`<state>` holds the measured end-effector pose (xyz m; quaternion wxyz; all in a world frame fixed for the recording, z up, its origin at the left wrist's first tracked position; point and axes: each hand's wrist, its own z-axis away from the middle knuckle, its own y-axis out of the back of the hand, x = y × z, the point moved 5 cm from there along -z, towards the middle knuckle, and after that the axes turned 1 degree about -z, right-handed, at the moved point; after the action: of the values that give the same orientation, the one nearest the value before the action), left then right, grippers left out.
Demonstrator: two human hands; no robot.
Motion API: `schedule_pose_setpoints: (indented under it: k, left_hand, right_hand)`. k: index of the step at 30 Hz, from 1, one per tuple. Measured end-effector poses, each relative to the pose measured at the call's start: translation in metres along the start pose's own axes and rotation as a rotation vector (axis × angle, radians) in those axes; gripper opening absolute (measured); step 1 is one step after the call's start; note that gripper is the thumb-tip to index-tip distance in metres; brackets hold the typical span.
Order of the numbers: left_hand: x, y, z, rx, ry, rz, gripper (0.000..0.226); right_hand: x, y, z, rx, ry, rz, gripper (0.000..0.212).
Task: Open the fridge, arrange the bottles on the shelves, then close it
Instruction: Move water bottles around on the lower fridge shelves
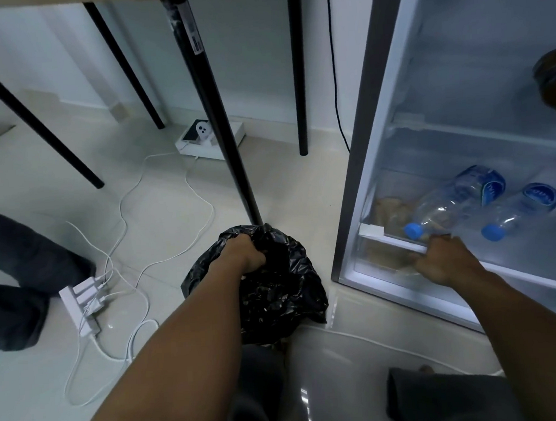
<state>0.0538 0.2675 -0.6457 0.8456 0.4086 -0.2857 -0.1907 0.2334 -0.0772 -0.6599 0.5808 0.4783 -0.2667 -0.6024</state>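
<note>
Fridge (pixel 358 161) open at right of frame | two bottles (pixel 456 201) lying on lower shelf (pixel 397 241), caps outward | right hand (pixel 443 259) curled on shelf edge, apparently bracing | left hand (pixel 245 254) at lower centre, buried gripping black bag (pixel 284 293), likely fetching another bottle

The fridge (pixel 361 161) stands open. Two clear bottles with blue caps lie on their sides on the lower shelf (pixel 400 242): the left bottle (pixel 447 201) and the right bottle (pixel 521 209), caps toward the front edge. The right hand (pixel 443 261) rests on the shelf's front edge, fingers curled. The left hand (pixel 245 252) grips the rim of a black plastic bag (pixel 274 294) on the floor (pixel 160 197). White cables (pixel 124 199) run to a power strip (pixel 81 301).
</note>
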Motion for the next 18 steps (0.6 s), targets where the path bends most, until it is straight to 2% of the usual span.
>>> schedule_pose_setpoints:
  k: [8,18]
  left_hand:
    - [0.02,0.006,0.006,-0.003,-0.09,-0.043,0.023]
    - [0.096,-0.007,0.013,-0.034,-0.386,0.041,0.01]
  right_hand:
    - [-0.001,0.001,0.003,-0.015,0.017,0.012,0.065]
    - [0.005,0.007,0.016,-0.058,0.095,-0.059,0.063]
